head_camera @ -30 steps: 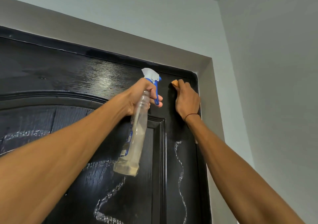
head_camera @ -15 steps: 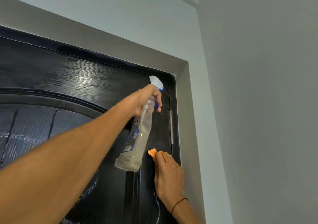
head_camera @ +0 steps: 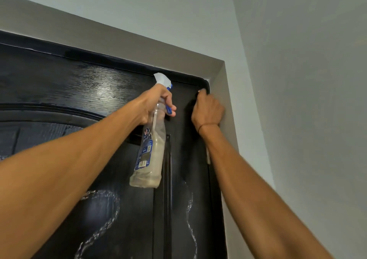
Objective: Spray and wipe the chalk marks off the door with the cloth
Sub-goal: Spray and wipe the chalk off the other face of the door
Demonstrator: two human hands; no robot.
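The black door point(head_camera: 59, 87) fills the left of the head view. White wavy chalk marks run down its right stile point(head_camera: 190, 217) and loop across the lower panel point(head_camera: 107, 217). My left hand point(head_camera: 156, 103) grips the neck of a clear spray bottle point(head_camera: 152, 155) with a white and blue trigger head, held close to the door near its top. My right hand point(head_camera: 207, 109) presses against the door's top right corner. The cloth is almost wholly hidden under it; only a small pale tip point(head_camera: 199, 91) shows at the fingertips.
A grey door frame point(head_camera: 123, 38) borders the door at the top and right. A pale wall point(head_camera: 307, 119) stands close on the right, meeting the frame at a corner. A hinge point(head_camera: 208, 157) shows beside my right forearm.
My right hand, which had slid down the right stile with the orange cloth half a second ago, is back up at the top right corner. The bottle stays near the top.
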